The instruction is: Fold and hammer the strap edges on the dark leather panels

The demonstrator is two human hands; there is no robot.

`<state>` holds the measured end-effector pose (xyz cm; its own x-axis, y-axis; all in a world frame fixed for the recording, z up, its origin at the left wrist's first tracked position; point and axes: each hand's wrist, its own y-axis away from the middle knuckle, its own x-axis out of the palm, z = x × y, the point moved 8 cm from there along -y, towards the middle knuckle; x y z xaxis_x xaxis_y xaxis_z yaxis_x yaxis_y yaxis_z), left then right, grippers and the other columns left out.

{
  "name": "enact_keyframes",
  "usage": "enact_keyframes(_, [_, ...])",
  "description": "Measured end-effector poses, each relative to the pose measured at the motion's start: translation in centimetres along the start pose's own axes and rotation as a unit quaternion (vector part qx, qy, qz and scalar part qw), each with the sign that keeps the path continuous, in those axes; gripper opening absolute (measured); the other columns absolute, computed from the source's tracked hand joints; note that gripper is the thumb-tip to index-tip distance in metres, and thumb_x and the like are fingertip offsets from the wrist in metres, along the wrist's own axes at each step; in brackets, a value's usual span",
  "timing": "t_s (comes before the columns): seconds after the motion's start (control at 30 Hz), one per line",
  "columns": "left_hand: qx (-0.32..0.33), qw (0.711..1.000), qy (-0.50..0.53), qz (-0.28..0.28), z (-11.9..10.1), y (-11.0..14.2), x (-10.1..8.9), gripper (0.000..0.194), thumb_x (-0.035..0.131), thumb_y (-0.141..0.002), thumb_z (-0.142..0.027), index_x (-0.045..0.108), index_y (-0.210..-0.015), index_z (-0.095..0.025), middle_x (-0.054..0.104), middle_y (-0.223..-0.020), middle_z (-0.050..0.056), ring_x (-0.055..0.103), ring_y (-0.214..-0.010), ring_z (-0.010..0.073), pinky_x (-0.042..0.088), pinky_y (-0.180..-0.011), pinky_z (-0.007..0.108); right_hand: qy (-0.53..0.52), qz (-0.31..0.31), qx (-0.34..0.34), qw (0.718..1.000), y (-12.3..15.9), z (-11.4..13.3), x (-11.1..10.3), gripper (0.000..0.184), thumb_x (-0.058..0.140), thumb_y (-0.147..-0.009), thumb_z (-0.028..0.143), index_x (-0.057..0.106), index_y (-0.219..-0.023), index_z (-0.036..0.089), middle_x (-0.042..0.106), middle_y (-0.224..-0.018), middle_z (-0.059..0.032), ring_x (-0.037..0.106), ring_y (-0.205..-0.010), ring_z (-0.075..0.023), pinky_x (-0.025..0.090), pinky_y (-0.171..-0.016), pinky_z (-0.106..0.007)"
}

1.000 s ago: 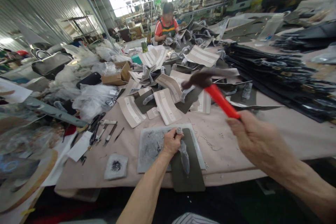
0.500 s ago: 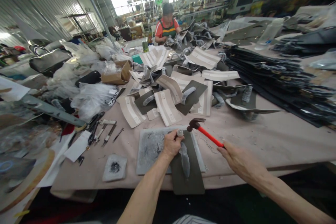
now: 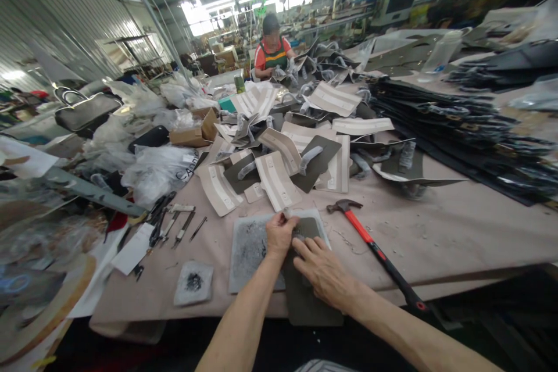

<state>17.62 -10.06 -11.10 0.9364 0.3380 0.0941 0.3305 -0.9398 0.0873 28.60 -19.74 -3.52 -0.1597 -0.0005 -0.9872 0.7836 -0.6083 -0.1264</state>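
Observation:
A dark olive panel (image 3: 311,315) lies over a speckled grey slab (image 3: 248,253) and overhangs the table's front edge. My left hand (image 3: 279,237) is closed near the panel's upper end, around a short round-topped metal punch (image 3: 286,213) that mostly hides in the fingers. On the panel rests my right hand (image 3: 325,273), fingers stretched out, covering most of its plastic-wrapped handle. Just right of it a claw hammer (image 3: 365,236) with a red and black handle lies on the table, its end over the front edge.
Similar panels with wrapped handles (image 3: 274,180) are heaped behind the slab. Hand tools (image 3: 185,226) and a small pad with dark bits (image 3: 193,282) lie left. Black strap-like pieces (image 3: 453,133) are stacked right. A co-worker (image 3: 272,49) sits across the table.
The hammer has left my right hand and now lies on the table. My right hand has moved left onto the panel. My left hand has shifted slightly left, still around the punch.

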Motion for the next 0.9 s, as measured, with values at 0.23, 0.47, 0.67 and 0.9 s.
enact_keyframes(0.23, [0.129,0.989,0.034,-0.069,-10.7,-0.7,-3.4,0.027,0.083,-0.069,-0.032,0.071,-0.085,-0.014,0.073,-0.079,0.002,0.068,-0.074,0.0153,0.055,-0.073,0.026,0.071,-0.007,0.151,0.986,-0.6,-3.7,-4.1,0.008,0.053,-0.089,0.017,0.06,-0.086,0.018,0.064,-0.082,-0.0107,0.059,-0.081,-0.0269,0.037,-0.074,-0.039])
enact_keyframes(0.47, [0.127,0.991,-0.008,0.04,-10.8,0.9,-1.2,0.02,0.079,-0.075,-0.03,0.071,-0.086,-0.015,0.074,-0.08,0.003,0.069,-0.075,0.016,0.056,-0.073,0.026,-0.104,0.021,0.341,0.934,0.2,-5.1,-0.6,0.017,0.049,-0.098,0.035,0.054,-0.101,0.018,0.071,-0.084,-0.0074,0.067,-0.072,-0.0215,0.031,-0.059,-0.03])
enact_keyframes(0.67, [0.011,0.995,0.056,0.076,-1.5,0.2,1.1,0.029,0.079,-0.074,-0.027,0.066,-0.097,-0.016,0.075,-0.085,0.005,0.072,-0.082,0.018,0.057,-0.082,0.03,-0.249,-0.033,0.397,0.883,1.2,-5.2,2.4,0.033,0.046,-0.098,0.046,0.057,-0.111,0.017,0.072,-0.099,-0.0133,0.07,-0.087,-0.0252,0.042,-0.071,-0.031])
enact_keyframes(0.9, [0.015,0.994,0.01,0.104,-0.1,0.1,1.2,0.02,0.075,-0.081,-0.03,0.066,-0.093,-0.016,0.075,-0.087,0.006,0.073,-0.084,0.0198,0.057,-0.083,0.033,-0.593,-0.006,0.408,0.694,2.9,-6.4,5.5,0.061,0.038,-0.091,0.066,0.055,-0.126,0.019,0.062,-0.07,-0.0001,0.06,-0.057,-0.0188,0.047,-0.051,-0.03])
